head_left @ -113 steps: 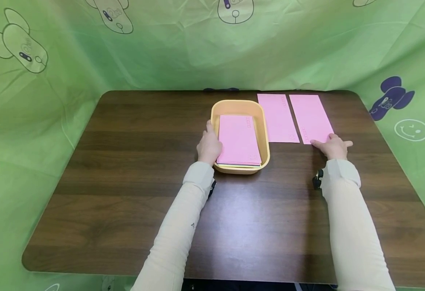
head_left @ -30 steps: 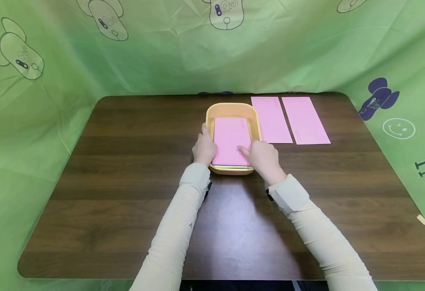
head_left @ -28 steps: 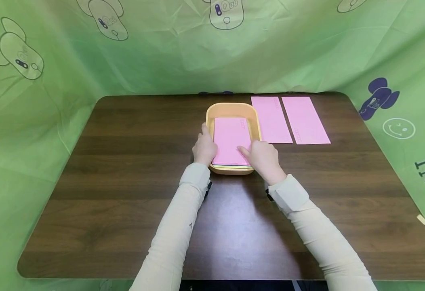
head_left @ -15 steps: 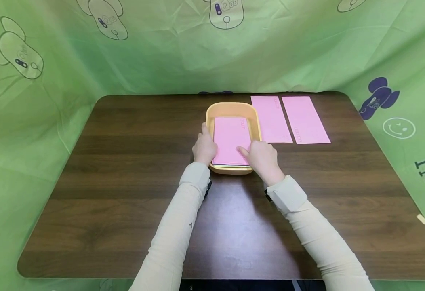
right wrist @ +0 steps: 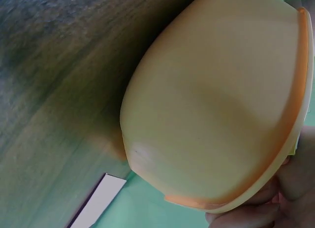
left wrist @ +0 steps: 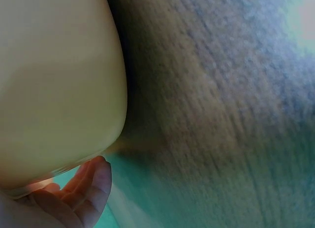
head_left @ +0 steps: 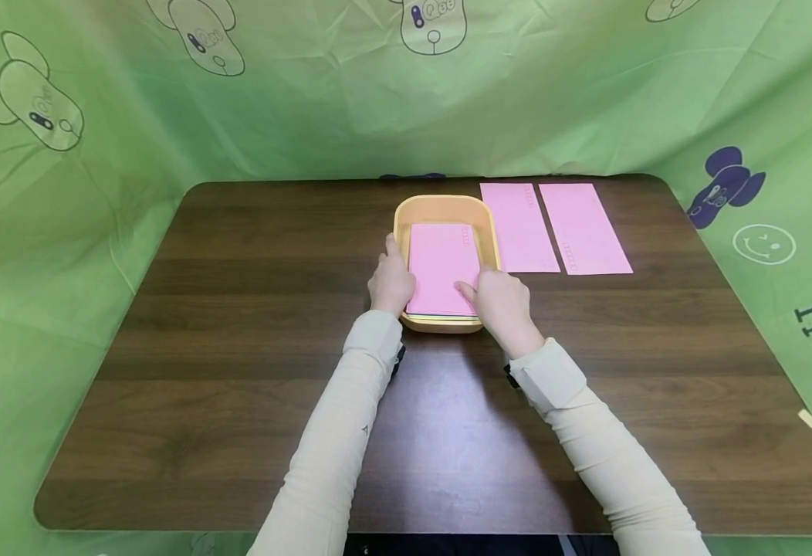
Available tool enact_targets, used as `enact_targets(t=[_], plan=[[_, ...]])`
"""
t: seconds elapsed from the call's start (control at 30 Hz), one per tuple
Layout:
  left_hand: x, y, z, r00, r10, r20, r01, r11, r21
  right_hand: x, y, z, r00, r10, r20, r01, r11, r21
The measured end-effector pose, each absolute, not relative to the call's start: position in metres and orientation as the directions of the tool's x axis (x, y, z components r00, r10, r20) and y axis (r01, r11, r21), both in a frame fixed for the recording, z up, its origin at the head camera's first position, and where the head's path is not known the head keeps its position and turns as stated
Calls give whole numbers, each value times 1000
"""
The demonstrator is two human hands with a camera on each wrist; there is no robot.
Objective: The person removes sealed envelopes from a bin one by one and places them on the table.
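A yellow-orange plastic bin (head_left: pixel 448 207) stands near the middle of the table, with a stack of pink envelopes (head_left: pixel 442 259) inside. Edges of other colours show under the top envelope. My left hand (head_left: pixel 390 282) holds the bin's left side; in the left wrist view its curled fingers (left wrist: pixel 93 181) lie against the outside. On the opposite side, my right hand (head_left: pixel 505 305) grips the rim, thumb inside over the envelopes and fingers outside. The right wrist view shows those fingers (right wrist: pixel 251 215) under the bin's rim (right wrist: pixel 283 156). Part of the right rim is hidden by this hand.
Two more pink envelopes lie flat side by side at the back right: one (head_left: pixel 520 228) close to the bin, the other (head_left: pixel 585 228) farther right. The brown wood-grain table (head_left: pixel 239 347) has rounded corners. A green printed cloth (head_left: pixel 309 116) hangs behind and around it.
My right hand has left the near edge of the far-right envelope and moved left onto the bin's right rim. Over the last second both hands and the bin stay practically still.
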State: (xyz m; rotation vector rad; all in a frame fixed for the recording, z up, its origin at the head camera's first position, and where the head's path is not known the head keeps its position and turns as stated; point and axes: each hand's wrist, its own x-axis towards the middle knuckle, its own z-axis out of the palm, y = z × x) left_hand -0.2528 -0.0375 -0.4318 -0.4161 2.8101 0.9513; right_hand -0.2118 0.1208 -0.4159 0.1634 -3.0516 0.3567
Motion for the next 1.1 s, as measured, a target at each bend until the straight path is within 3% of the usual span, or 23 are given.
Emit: enact_targets(t=[0.43,0.9,1.1], plan=[[-251,-38,-429,-956,-198,-217,-290,746,599,-208,124,-415,-994,-51,95,-82,930,-358],[-252,-39,-430,-949,-194,-249,-309,736,603,-207,134,-412,-998,-57,-41,-23,816,-577],[-252,-39,-429,-953,-196,-232,-298,748,593,-201,139,-409,-999,-46,-4,-33,767,-641]])
